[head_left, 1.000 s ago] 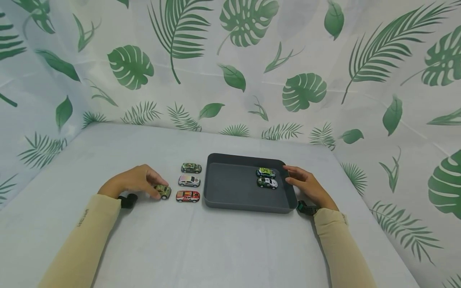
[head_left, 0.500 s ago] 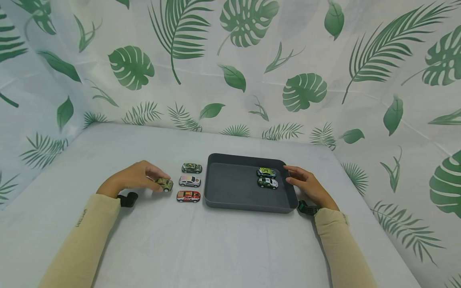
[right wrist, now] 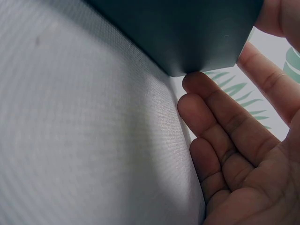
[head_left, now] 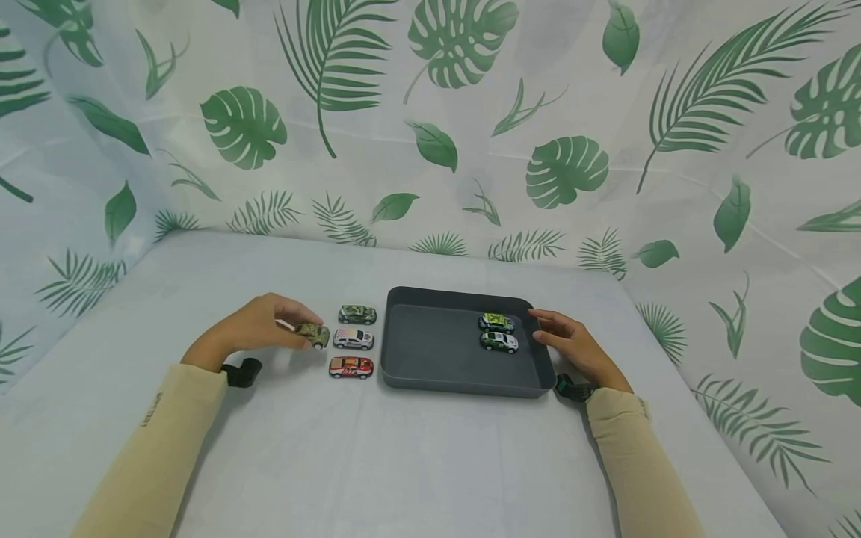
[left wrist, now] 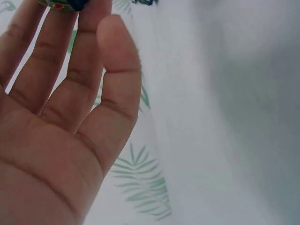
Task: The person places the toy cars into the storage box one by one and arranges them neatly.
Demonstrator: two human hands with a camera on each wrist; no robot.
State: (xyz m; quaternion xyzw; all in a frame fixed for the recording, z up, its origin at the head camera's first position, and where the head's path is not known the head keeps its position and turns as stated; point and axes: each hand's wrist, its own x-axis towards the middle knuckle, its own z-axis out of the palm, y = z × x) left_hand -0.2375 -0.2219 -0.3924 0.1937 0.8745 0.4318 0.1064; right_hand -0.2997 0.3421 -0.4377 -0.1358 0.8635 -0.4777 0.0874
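In the head view my left hand [head_left: 265,323] pinches a camouflage toy car [head_left: 313,335] between thumb and fingers, raised slightly over the table. Only a sliver of this car [left wrist: 61,4] shows at the top of the left wrist view. Just right of it stand a dark green camouflage car [head_left: 357,314], a white car [head_left: 353,339] and a red car [head_left: 351,367] in a column. My right hand [head_left: 575,345] rests its fingertips on the right rim of a dark grey tray [head_left: 430,336]; the right wrist view shows relaxed fingers [right wrist: 234,117] against the tray's outer wall.
Inside the tray, toward its right side, a yellow-green car [head_left: 496,323] and a white-and-dark car [head_left: 500,342] stand one before the other. A white cloth covers the table [head_left: 430,456]. Leaf-printed fabric [head_left: 471,149] hangs behind and at both sides.
My left hand has lifted the camouflage car and carried it a little right and away from me, close to the white car. The right hand and tray have stayed put.
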